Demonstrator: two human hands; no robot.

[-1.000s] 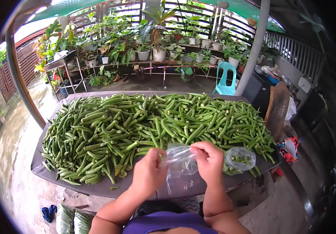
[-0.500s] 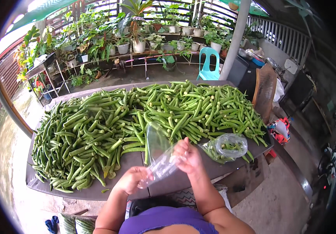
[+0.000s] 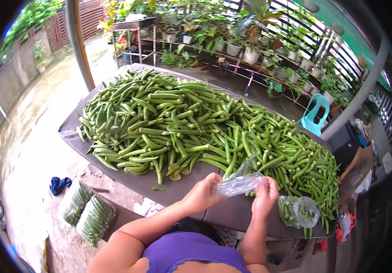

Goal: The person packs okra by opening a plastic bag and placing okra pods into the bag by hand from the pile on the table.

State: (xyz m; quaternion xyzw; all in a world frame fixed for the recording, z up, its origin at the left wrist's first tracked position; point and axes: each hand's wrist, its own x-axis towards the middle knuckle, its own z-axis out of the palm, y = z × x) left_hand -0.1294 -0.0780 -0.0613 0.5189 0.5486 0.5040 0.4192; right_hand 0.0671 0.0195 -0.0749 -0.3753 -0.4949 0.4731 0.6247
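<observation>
A clear plastic bag [image 3: 239, 184] is stretched between my two hands above the table's near edge. My left hand [image 3: 206, 191] pinches one end of it, and my right hand [image 3: 265, 194] grips the other end. Beyond them a big heap of green okra [image 3: 159, 118] spreads across the dark table [image 3: 178, 190]. Right of my right hand lies another clear bag [image 3: 306, 213] with some okra in it. The bag between my hands looks flat, with nothing seen inside.
Two packed bags of okra [image 3: 89, 214] rest low at the left, near a dark blue cloth [image 3: 60, 185]. A teal plastic chair [image 3: 315, 113] stands past the table's far side, beside a grey post [image 3: 357, 98]. Potted plants [image 3: 250, 54] line a rack behind.
My view has swung to the left, bringing the packed okra bags more fully into sight. My hands have drawn level, and the bag now stretches almost sideways between them.
</observation>
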